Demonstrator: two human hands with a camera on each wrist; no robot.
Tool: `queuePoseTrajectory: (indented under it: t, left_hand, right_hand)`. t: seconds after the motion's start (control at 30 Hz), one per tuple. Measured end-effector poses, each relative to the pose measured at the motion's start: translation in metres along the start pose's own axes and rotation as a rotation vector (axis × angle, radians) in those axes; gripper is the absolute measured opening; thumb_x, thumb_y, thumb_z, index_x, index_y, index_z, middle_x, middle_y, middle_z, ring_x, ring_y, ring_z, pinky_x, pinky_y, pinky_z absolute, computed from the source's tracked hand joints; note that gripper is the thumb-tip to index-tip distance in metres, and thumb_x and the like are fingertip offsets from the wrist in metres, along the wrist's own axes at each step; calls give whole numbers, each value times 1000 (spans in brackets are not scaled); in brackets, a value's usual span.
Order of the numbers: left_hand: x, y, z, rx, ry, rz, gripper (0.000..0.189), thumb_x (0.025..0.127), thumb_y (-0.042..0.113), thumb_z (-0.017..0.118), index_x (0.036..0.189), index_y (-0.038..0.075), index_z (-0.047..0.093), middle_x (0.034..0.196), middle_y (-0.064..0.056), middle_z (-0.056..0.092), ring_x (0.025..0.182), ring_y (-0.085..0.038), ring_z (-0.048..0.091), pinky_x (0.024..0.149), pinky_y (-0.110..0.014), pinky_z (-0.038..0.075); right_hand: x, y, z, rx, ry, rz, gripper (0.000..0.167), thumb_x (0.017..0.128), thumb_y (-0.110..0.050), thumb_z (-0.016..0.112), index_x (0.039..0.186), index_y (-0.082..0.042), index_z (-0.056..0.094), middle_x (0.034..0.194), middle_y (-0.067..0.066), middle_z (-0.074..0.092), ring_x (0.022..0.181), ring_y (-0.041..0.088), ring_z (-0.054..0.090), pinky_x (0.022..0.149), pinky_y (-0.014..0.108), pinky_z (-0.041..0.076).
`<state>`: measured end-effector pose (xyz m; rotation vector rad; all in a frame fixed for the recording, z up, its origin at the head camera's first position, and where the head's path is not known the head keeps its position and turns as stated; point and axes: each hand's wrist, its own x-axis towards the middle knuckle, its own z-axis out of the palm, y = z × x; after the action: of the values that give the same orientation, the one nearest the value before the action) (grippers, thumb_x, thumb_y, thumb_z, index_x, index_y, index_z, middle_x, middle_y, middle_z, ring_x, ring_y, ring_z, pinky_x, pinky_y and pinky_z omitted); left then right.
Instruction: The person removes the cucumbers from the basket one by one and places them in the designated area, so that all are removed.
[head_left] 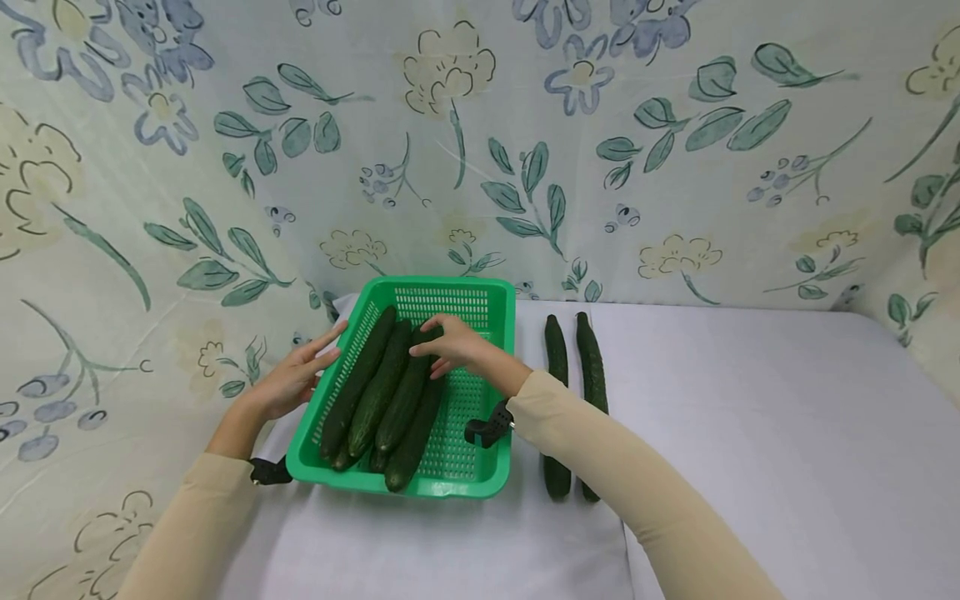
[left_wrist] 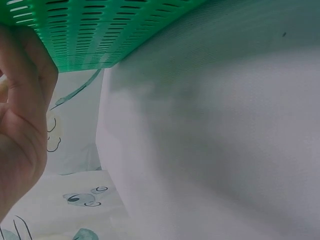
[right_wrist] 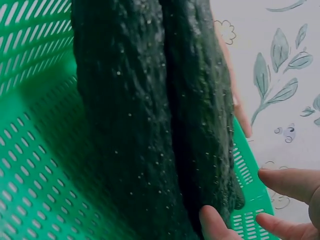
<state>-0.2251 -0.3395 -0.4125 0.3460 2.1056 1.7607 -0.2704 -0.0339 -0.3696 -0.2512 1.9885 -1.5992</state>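
Note:
A green plastic basket with slotted walls holds several dark green cucumbers, lying lengthwise and bunched toward its left side. My left hand rests against the basket's left rim with fingers extended; the left wrist view shows that hand against the slotted wall. Over the far part of the cucumbers is my right hand, its fingers spread. In the right wrist view, the right thumb lies at the cucumbers, while the other fingers stand apart from them.
Two cucumbers lie side by side on the white cloth right of the basket, partly hidden by the right sleeve. A floral curtain hangs behind and along the left side.

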Motion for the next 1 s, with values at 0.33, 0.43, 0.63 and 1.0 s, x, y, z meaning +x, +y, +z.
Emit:
queuePoseTrajectory:
  t: [0.33,0.43,0.63,1.0]
  left_hand:
    - [0,1,1,-16,-4,-6,56,112,26,33,162,28,9,141,1,51,67,-9,60,57,-23,48]
    - [0,0,1,-7,1,-6,56,112,26,33,162,29,10,145,-1,47,64,-8,57,55,-22,45]
    - [0,0,0,9,10,-5,56,112,27,35,162,30,11,145,-1,46,53,-8,46,51,-25,38]
    - [0,0,0,8,11,2,57,112,26,34,162,27,10,141,4,52,50,-9,41,49,-25,37]
  right_hand:
    - [-5,-5,12,34,5,60,59,93,-5,71,145,0,43,150,28,32,104,48,63,82,47,56]
    - [-2,-2,12,40,-3,64,62,93,-5,71,147,-1,41,151,29,31,109,49,61,81,47,57]
    - [7,6,13,32,-15,53,59,93,-5,72,146,-5,47,151,27,32,114,48,58,79,43,58]
    - [9,8,19,-45,15,27,52,93,-5,72,141,-3,53,139,26,44,104,43,63,73,39,59]
